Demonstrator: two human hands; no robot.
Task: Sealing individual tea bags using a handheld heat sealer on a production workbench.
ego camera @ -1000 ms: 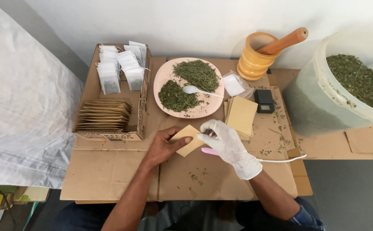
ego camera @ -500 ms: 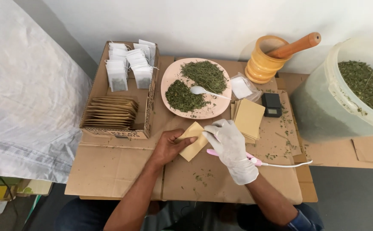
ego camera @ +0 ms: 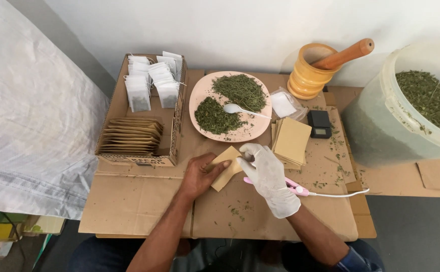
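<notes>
Head view is showing the bare left hand (ego camera: 200, 176) lying flat, fingers pinning a tan paper pouch (ego camera: 226, 167) to the cardboard-covered counter (ego camera: 144, 201), while the gloved right hand (ego camera: 269, 176) is curling over its edge, hiding a pink sealer (ego camera: 296, 188).

Both hands (ego camera: 200, 174) (ego camera: 268, 171) on tan envelope (ego camera: 226, 167)

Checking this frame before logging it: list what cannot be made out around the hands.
- Head view: pink tool, its working end hidden under the right hand.
- Kraft pouch: its mouth is covered by both hands; the left hand hides its lower edge.
- Bucket: cut off by the right edge.
</notes>
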